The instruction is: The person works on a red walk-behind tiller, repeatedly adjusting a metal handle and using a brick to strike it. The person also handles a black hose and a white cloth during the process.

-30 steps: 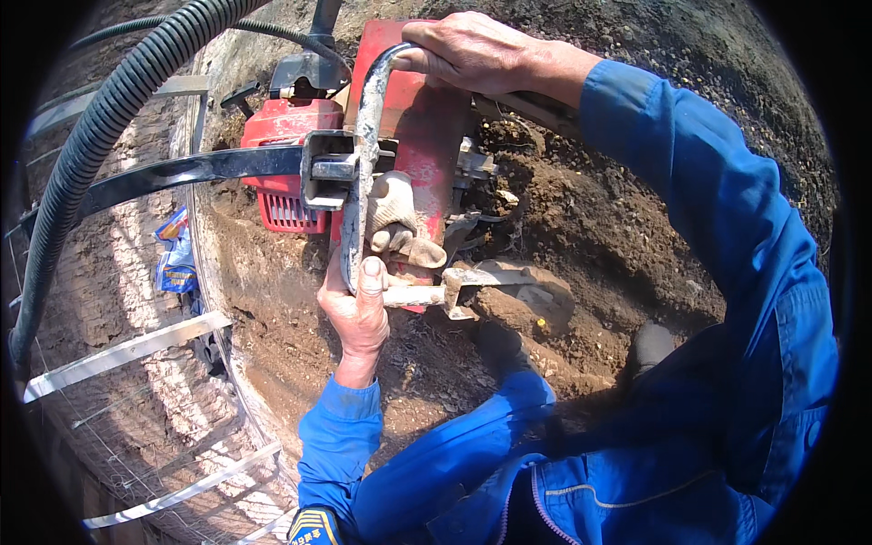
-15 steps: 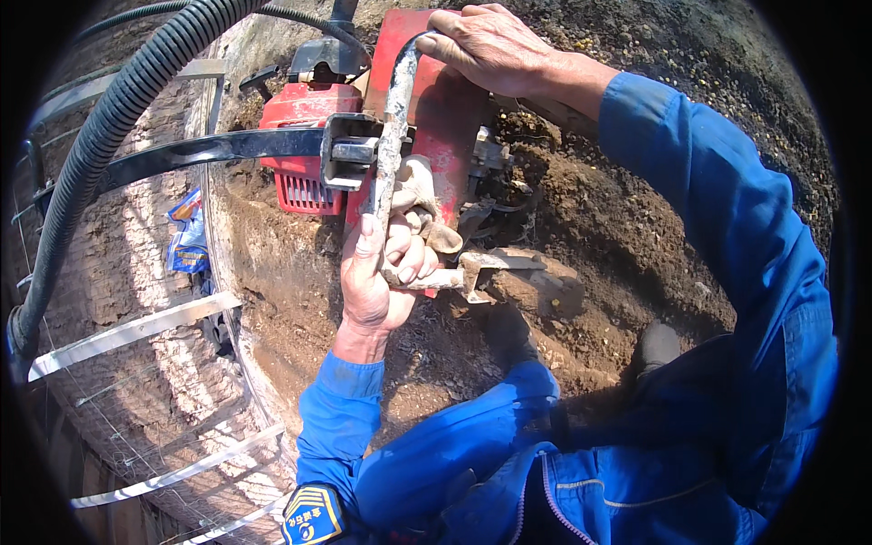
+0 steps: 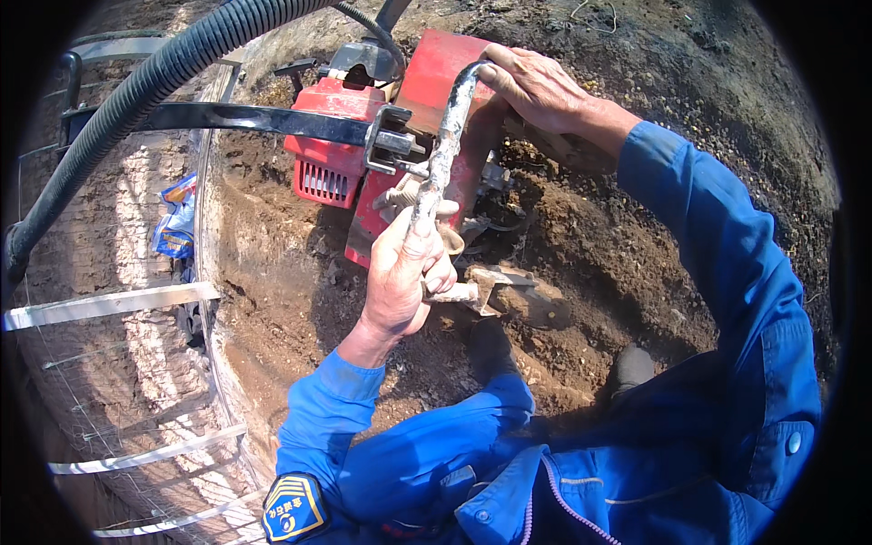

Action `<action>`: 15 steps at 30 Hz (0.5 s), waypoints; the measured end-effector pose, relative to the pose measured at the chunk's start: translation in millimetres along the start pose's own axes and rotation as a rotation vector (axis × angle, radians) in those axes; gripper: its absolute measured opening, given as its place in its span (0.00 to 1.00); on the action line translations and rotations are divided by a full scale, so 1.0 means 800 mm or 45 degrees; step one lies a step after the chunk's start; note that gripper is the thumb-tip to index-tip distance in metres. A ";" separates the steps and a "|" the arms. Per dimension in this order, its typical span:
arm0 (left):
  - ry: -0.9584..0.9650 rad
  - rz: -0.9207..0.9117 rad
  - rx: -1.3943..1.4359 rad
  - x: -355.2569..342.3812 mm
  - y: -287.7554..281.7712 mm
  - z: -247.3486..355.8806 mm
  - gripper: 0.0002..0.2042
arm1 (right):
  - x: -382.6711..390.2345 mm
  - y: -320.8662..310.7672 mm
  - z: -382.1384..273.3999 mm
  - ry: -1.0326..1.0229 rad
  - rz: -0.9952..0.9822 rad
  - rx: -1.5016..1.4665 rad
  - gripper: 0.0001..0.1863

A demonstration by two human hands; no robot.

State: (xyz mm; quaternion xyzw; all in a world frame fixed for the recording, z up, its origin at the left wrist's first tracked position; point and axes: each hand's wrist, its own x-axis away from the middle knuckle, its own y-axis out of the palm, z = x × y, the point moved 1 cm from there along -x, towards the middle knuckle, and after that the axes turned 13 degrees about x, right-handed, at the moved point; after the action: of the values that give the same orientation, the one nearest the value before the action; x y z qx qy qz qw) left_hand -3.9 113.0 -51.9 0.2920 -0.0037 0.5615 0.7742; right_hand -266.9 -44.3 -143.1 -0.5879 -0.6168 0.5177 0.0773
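Head view: over red cover [image 3: 442,68], grips bent metal bar [image 3: 447,145] with left hand [image 3: 402,277] near cover's lower edge and right hand [image 3: 538,89] by upper right corner.

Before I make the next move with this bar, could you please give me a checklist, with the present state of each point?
1. Left hand closed around the bar, lower part: ok.
2. Right hand on the bar's upper end: ok.
3. Hands gloved: not ok, both are bare.
4. No loose item by the bar: not ok, a glove lies on the red machine.
5. Bar fixed to the bracket: cannot tell.
6. Engine stopped: cannot tell from a picture.
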 end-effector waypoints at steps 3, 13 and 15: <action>0.016 0.037 -0.093 0.004 0.006 -0.006 0.19 | 0.014 -0.009 0.006 0.023 -0.054 -0.164 0.27; 0.211 0.024 -0.318 0.025 0.049 0.042 0.16 | 0.006 -0.092 -0.022 0.149 0.093 -0.329 0.31; 0.230 0.122 -0.326 0.010 0.042 0.047 0.16 | -0.003 -0.092 -0.021 0.114 0.133 -0.193 0.30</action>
State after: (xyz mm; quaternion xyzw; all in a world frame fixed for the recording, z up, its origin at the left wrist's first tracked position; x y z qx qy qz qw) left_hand -18.3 109.3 -2.8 0.1388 -0.0193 0.6166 0.7747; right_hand -301.8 -20.5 -80.7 -0.6460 -0.6185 0.4461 0.0329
